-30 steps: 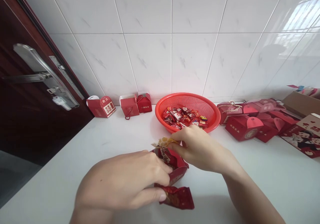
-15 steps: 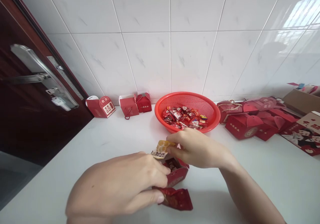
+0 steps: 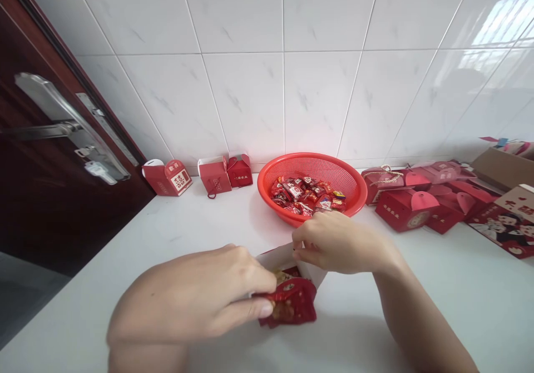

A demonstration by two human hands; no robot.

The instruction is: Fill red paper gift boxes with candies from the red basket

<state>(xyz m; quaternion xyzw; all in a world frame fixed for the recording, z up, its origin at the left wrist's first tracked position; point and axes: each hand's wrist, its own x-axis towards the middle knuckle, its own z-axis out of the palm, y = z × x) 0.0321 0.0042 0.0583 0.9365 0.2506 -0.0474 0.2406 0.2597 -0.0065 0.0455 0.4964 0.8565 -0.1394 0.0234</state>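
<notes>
A small red gift box (image 3: pixel 317 275) with a white inside stands open on the table in front of me. My left hand (image 3: pixel 227 295) is closed on a shiny red snack packet (image 3: pixel 287 306), held across the box's near side. At the far right corner of the box, my right hand (image 3: pixel 329 242) has its fingers curled together on the raised white-lined flap (image 3: pixel 273 257). Inside the box lies a yellowish packet (image 3: pixel 282 276), partly hidden by my left fingers and the red packet.
Behind my hands is a red plastic basket (image 3: pixel 271 181) of wrapped sweets (image 3: pixel 308 192). Red gift boxes (image 3: pixel 173 178) line the wall at left, and several more (image 3: pixel 409 209) crowd the right beside a printed carton (image 3: pixel 507 223). A door (image 3: pixel 50 139) stands at left.
The yellow packet has left my right hand and is in the box. My right hand has moved to the box's flap, which now spreads wider. The red packet has shifted slightly up.
</notes>
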